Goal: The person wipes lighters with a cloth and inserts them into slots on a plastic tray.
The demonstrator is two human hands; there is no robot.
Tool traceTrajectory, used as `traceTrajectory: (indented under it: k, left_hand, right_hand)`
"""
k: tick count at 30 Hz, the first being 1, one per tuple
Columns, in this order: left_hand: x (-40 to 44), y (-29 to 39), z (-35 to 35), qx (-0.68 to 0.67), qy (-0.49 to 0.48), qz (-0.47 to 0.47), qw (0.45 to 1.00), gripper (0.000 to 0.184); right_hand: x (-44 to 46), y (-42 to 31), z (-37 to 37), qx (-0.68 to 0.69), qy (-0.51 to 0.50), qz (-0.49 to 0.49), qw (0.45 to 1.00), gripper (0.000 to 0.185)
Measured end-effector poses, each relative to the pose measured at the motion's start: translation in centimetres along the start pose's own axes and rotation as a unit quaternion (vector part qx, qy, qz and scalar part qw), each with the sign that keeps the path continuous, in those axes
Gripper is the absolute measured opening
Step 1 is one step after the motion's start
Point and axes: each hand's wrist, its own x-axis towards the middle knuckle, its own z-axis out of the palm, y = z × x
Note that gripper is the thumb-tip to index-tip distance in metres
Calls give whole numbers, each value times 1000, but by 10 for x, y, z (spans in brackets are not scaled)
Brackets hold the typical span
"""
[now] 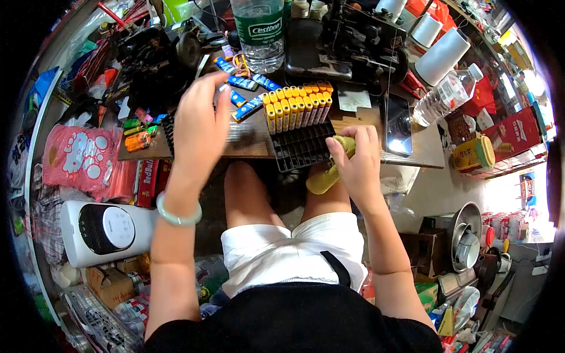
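My left hand is raised over the left part of the table, with thumb and fingers apart and nothing visible in it. My right hand is closed on a yellow-green cloth that hangs below the table edge. Beside the cloth lies a black gridded tray, its front reaching past the edge. Rows of yellow batteries stand upright in the tray's far part; the near compartments hold none. Several blue tube-like packs lie between my left hand and the batteries.
A large water bottle stands behind the packs. To the right are a phone, a tilted clear bottle and white thread cones. Orange batteries lie at the left edge. A sewing machine is at the back.
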Motion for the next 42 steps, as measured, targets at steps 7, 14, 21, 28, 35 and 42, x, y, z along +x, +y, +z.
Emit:
traceTrajectory:
  k: [7, 14, 21, 28, 35, 42]
  left_hand:
    - [108, -75, 74, 232, -208, -75, 947, 33]
    - [136, -80, 99, 256, -325, -198, 888, 28]
    - [135, -81, 101, 298, -308, -218, 877, 29]
    - [134, -78, 103, 293, -290, -288, 864, 36]
    - [103, -44, 82, 361, -149, -141, 910, 24]
    - [-4, 30, -30, -79, 100, -122, 984, 16]
  right_hand:
    - [-14, -12, -13, 43, -55, 32, 997, 25]
    - [-38, -6, -56, 61, -3, 46, 997, 15]
    - [-65, -5, -69, 140, 4, 118, 983, 14]
    - [-71, -17, -66, 204, 19, 106, 973, 13]
    - [-85, -21, -72, 214, 40, 102, 971, 14]
    - [-96, -24, -64, 299, 156, 172, 926, 17]
